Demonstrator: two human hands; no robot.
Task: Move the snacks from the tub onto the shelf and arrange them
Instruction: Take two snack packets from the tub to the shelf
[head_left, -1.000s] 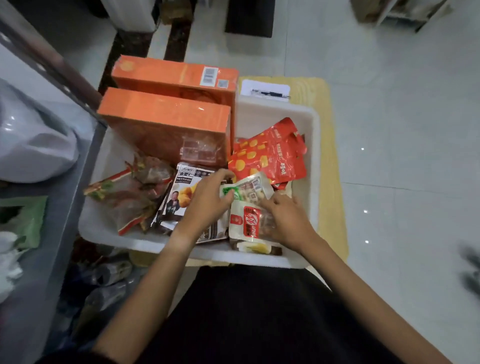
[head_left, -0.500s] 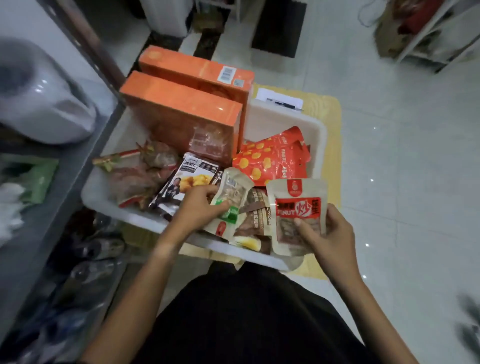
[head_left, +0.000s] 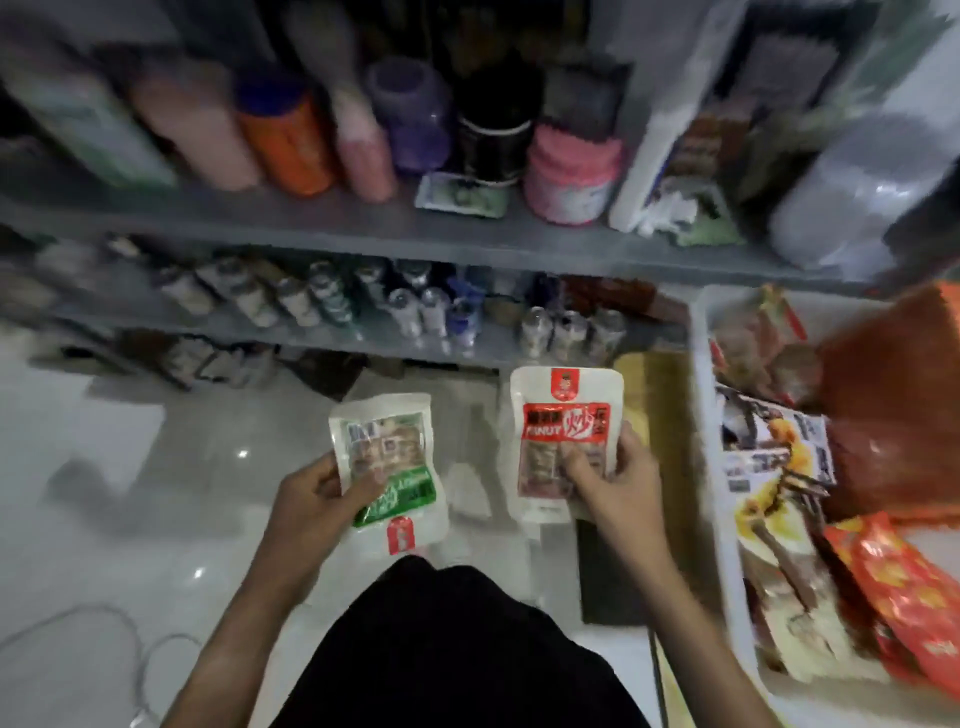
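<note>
My left hand (head_left: 317, 493) grips a white snack packet with a green band (head_left: 387, 467), held upside down over the floor. A white packet with a red label (head_left: 563, 431) is pinched in my right hand (head_left: 618, 480), beside the first. Both packets hang in front of the grey shelf (head_left: 363, 234). The white tub (head_left: 714, 467) sits at the right, holding more snacks: a red-orange packet (head_left: 904, 587), an orange box (head_left: 898, 405) and a black-and-white packet (head_left: 774, 447).
The upper shelf carries jars and bottles, among them a pink jar (head_left: 571, 176) and an orange bottle (head_left: 285, 140). Cans and small bottles (head_left: 415, 306) line the lower shelf. A yellow mat (head_left: 660, 405) lies under the tub. A cable (head_left: 104, 639) runs over the white floor at lower left.
Both packets have been lifted out of the tub. My view has swung left, so the shelf now faces me and the tub lies at the right edge.
</note>
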